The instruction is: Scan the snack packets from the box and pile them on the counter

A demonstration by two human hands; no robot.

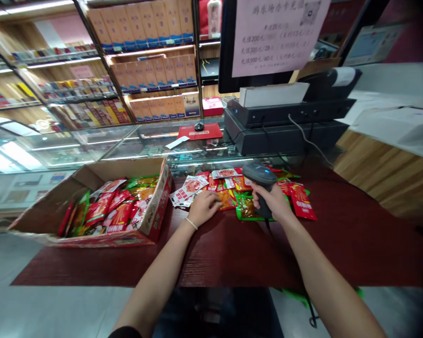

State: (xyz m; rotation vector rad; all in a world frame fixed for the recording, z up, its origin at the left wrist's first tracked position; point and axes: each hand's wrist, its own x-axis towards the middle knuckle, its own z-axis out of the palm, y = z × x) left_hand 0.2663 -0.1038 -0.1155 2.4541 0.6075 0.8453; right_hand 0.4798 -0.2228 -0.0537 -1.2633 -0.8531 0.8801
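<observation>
My right hand (273, 202) is wrapped round the handle of a dark barcode scanner (260, 173), which has a small blue light on top. The scanner's head is above the pile of packets and its cord hangs down toward me. My left hand (205, 207), with a pale band at the wrist, rests on the pile, its bent fingers at the left edge of an orange-red snack packet (227, 199). A green-edged packet (247, 209) lies below the scanner. White-and-red packets (190, 188) lie left of my left hand, and a red packet (303, 201) lies at the right end.
An open cardboard box (158, 202) with many snack packets stands left on the dark red counter (211, 256). Behind are a glass display case (127, 145), a mouse (199, 126) on a red mat, a cash drawer (285, 134) and a monitor bearing a pink notice (278, 37).
</observation>
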